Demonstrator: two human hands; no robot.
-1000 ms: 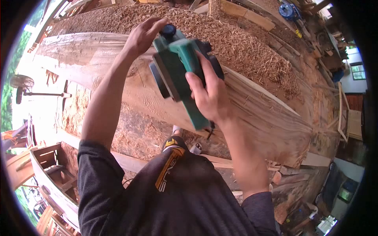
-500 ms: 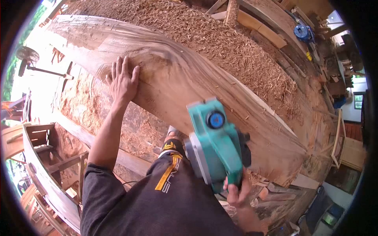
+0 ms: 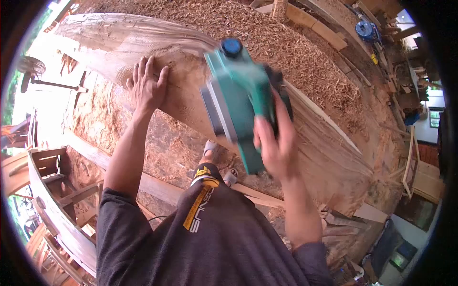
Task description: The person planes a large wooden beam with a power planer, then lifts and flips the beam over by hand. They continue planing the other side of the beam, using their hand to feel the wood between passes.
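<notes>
A long wooden slab (image 3: 186,112) lies diagonally across the view. My left hand (image 3: 147,86) rests flat on its near edge, fingers spread, holding nothing. My right hand (image 3: 276,138) is wrapped round the rear handle of a green power planer (image 3: 238,95) with a blue round knob at its front. The planer is over the middle of the slab and slightly blurred; whether its base touches the wood cannot be made out.
Wood shavings (image 3: 286,57) are heaped along the slab's far side. A fan (image 3: 32,71) stands at the left, above a wooden frame (image 3: 62,190). A blue machine (image 3: 366,31) is at the upper right. Sandalled feet (image 3: 210,147) show below the slab.
My right hand has moved the planer up and away from my body, farther across the slab. My left hand has stayed at nearly the same spot. Both feet now show.
</notes>
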